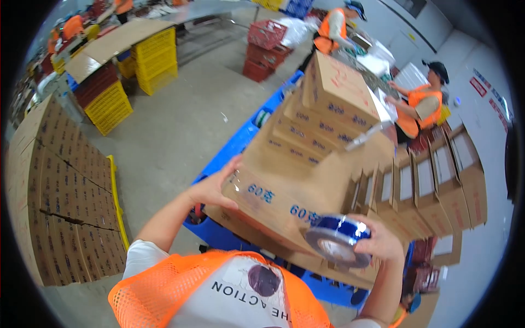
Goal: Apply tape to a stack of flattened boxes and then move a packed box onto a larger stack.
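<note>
A closed cardboard carton [266,201] with blue printed marks lies before me on a cardboard-covered blue plastic surface [229,151]. At its left end is my left hand [213,188], thumb spread from the fingers, resting against the carton's edge. My right hand [379,240] grips a roll of blue packing tape [340,240], tilted over the carton's right end. Beyond the carton stands a stack of closed cartons [316,119], the top one turned at an angle.
Open cardboard cartons [418,213] stand in a row at the right. A tall pile of cartons [78,205] is at the left. Yellow crates [156,61] carry a cardboard-topped table; red crates [266,49] stand further back. Two people in orange vests [426,102] [328,30] work at the upper right.
</note>
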`<state>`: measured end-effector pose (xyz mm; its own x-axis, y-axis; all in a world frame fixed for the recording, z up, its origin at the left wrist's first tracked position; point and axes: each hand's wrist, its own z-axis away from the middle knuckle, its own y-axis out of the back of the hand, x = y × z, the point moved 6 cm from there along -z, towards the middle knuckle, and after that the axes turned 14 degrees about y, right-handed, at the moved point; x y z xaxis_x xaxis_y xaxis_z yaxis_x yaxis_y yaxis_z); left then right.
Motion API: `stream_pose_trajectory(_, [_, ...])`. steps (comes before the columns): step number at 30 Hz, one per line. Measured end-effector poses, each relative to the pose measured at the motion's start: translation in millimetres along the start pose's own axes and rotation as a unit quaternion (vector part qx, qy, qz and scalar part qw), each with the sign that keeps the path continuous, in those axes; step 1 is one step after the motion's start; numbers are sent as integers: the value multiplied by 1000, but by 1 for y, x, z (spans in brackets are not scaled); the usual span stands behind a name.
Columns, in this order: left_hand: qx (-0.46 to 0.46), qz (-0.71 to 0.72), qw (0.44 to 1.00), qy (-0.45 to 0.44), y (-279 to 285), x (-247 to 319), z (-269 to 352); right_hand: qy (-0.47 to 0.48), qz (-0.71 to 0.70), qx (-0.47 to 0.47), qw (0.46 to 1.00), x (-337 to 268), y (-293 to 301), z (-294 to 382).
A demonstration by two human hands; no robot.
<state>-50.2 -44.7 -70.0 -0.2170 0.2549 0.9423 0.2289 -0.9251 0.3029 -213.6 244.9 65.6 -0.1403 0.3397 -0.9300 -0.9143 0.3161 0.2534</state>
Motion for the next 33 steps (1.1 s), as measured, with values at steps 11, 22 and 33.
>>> stream_pose_trajectory(11, [-46, 113, 992, -31, -9, -12, -4, 28, -28, 19, 999, -2, -2, 2])
stream_pose_trajectory(22, [-54, 103, 991, -59, 5, -5, -8, 41, -20, 0, 999, -10, -18, 5])
stream_pose_trajectory(33, [14, -425, 901, -88, -72, 94, -14, 75, -42, -7, 996, -11, -10, -2])
